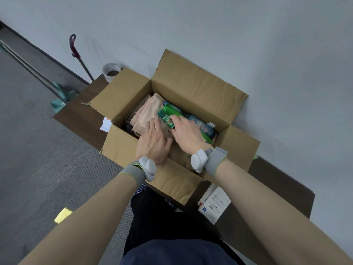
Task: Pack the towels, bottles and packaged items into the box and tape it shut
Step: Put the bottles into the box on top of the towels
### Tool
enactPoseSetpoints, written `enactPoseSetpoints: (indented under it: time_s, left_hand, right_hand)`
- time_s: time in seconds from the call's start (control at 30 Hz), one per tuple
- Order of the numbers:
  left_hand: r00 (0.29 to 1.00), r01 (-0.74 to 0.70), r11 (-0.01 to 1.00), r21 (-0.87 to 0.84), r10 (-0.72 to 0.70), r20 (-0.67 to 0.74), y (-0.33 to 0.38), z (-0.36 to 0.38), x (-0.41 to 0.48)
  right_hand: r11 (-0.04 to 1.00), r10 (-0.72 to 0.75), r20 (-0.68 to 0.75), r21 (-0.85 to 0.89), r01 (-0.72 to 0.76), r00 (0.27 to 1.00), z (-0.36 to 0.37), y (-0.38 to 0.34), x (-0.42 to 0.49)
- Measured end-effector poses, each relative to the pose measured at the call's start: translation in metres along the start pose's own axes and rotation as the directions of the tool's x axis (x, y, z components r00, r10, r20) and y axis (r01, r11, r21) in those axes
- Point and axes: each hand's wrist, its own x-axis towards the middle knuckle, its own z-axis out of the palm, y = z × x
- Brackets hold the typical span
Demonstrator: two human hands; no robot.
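A: While packing runs, where's everything?
B: Left hand (pixel 152 142) fingers flat, pressing towels (pixel 147 111) inside box (pixel 120 148). Right hand (pixel 188 135) fingers grasp green packet (pixel 167 118) beside bottles (pixel 202 126). Next, probably: seat it, fetch white packet (pixel 214 203) off surface (pixel 277 188), then tape roll (pixel 111 71).

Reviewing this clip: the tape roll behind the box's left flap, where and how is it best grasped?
Grip the tape roll from above, thumb in the core, fingers on the outer wall: it seems to lie flat, hole up. The box flap blocks its near side.
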Motion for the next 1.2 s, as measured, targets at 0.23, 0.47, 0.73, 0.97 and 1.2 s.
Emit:
enactPoseSetpoints:
  time_s: [0.23,0.47,0.73,0.97,1.2]
  left_hand:
    - [0.997,-0.07,0.994,0.082,0.071,-0.009,0.0,-0.001,0.002]
    - [0.989,-0.135,0.976,0.171,0.123,0.079,-0.003,0.001,0.008]
    - [0.992,-0.072,0.985,0.157,0.054,0.111,0.0,-0.006,0.004]
    - [0.99,-0.066,0.983,0.172,0.043,0.134,0.012,-0.01,0.003]
    - [0.989,-0.076,0.979,0.19,0.049,0.142,0.013,-0.01,0.003]
  right_hand:
    - [1.0,0.004,0.141,0.019,-0.006,0.99,0.007,0.003,-0.006]
    - [0.942,0.134,-0.218,0.332,-0.056,0.967,-0.038,0.039,-0.036]
    - [0.793,0.553,-0.445,0.539,-0.283,0.704,-0.094,0.151,-0.095]
    - [0.649,0.737,-0.271,0.54,-0.536,0.619,-0.048,0.22,-0.16]
    - [0.616,0.723,0.088,0.365,-0.698,0.685,-0.007,0.231,-0.178]
